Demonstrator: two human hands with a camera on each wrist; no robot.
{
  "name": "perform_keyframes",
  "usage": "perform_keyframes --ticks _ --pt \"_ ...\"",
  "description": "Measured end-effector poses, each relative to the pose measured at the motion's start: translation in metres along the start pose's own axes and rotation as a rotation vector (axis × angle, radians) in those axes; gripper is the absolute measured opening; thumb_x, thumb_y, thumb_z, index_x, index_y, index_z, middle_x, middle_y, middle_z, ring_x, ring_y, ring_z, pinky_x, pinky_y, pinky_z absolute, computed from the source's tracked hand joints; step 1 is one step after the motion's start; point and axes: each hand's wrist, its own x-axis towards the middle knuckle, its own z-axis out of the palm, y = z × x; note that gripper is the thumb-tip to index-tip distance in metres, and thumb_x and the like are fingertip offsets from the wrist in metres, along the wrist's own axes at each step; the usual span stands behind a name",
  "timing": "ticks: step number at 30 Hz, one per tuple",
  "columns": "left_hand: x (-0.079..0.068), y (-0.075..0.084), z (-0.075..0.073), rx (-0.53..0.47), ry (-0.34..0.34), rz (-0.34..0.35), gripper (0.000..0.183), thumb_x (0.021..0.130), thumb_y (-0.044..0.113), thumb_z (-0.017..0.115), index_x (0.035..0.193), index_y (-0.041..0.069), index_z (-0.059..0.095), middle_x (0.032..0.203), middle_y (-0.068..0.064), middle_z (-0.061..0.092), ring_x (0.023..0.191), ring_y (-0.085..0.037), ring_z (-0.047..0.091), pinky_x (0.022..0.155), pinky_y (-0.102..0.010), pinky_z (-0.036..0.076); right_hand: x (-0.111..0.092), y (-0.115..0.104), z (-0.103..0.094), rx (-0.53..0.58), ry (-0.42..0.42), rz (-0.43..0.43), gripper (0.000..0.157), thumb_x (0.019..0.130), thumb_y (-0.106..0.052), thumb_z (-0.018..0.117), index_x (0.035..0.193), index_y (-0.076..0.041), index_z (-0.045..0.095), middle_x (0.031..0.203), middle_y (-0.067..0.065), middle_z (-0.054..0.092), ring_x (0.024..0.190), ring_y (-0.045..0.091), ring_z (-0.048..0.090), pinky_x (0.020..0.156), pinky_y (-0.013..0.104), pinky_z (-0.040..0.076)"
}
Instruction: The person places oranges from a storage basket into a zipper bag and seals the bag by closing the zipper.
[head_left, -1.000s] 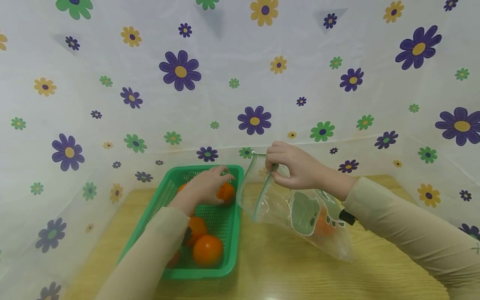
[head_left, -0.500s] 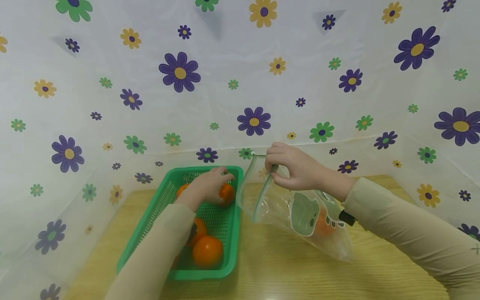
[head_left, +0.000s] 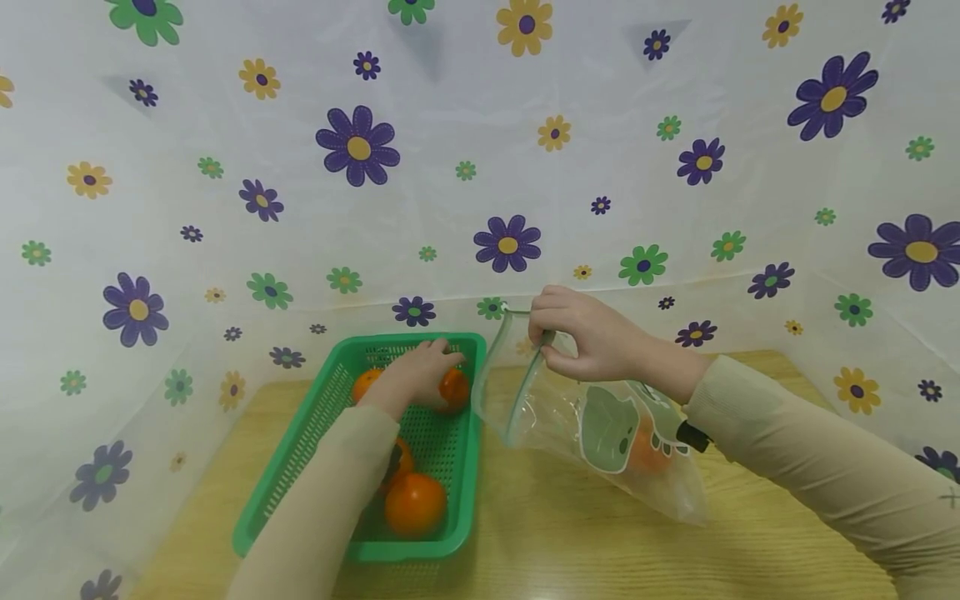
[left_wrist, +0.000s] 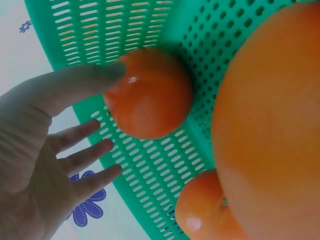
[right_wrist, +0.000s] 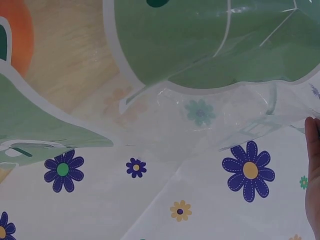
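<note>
In the head view my left hand [head_left: 416,375] reaches into a green plastic basket [head_left: 470,492], over an orange [head_left: 454,390] at its far right corner. The left wrist view shows the thumb tip at that orange [left_wrist: 150,95], the other visible fingers spread and fairly straight beside it. My right hand [head_left: 592,335] pinches the rim of a clear zip bag [head_left: 555,425] with green printed shapes and keeps its mouth raised. Inside the bag lies an orange [head_left: 648,448], seen through the plastic. Only the edge of my right hand [right_wrist: 313,170] appears in the right wrist view.
Other oranges in the basket include one at the front [head_left: 416,504], one partly behind the left sleeve [head_left: 330,492], and one at the back left [head_left: 366,383]. A wooden table [head_left: 540,542] lies under everything. A flower-printed sheet [head_left: 442,192] encloses the back and sides.
My left hand has sunk slightly toward the orange at the basket's far right, and its forearm has shifted right. My right hand and the bag have stayed nearly still.
</note>
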Motion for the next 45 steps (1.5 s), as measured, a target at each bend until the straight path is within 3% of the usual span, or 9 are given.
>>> perform_keyframes --ticks 13,28,39,45 --pt "0.008 -0.003 0.010 -0.028 -0.061 -0.064 0.077 0.088 0.017 0.085 0.157 0.018 0.052 0.162 -0.020 0.044 0.150 -0.045 0.043 0.121 -0.065 0.041 0.000 -0.001 0.000 0.011 -0.004 0.011 0.005 0.085 -0.007 0.063 0.088 -0.007 0.066 0.084 0.000 0.060 0.087 0.014 0.051 0.078 0.033 0.049" --pt "0.011 0.000 0.014 -0.038 -0.060 -0.075 0.077 0.086 0.014 0.085 0.156 0.019 0.052 0.164 -0.021 0.043 0.152 -0.047 0.041 0.122 -0.066 0.039 -0.002 0.000 0.001 0.000 0.009 -0.002 0.006 0.084 -0.005 0.063 0.087 -0.009 0.066 0.084 0.001 0.060 0.086 0.014 0.052 0.078 0.033 0.050" --pt "0.011 -0.001 0.017 -0.032 -0.046 -0.067 0.077 0.086 0.010 0.086 0.154 0.019 0.053 0.160 -0.021 0.045 0.143 -0.046 0.050 0.117 -0.065 0.046 -0.003 0.002 0.001 0.003 0.008 -0.004 0.007 0.082 -0.004 0.065 0.088 -0.009 0.066 0.084 0.000 0.060 0.086 0.014 0.051 0.078 0.033 0.049" --pt "0.013 -0.001 0.018 -0.029 -0.061 -0.080 0.078 0.088 0.008 0.084 0.157 0.020 0.050 0.165 -0.021 0.040 0.147 -0.047 0.046 0.119 -0.065 0.043 -0.004 0.001 -0.001 0.002 0.009 0.001 0.006 0.083 -0.005 0.064 0.087 -0.010 0.065 0.083 0.000 0.060 0.086 0.014 0.051 0.078 0.033 0.048"
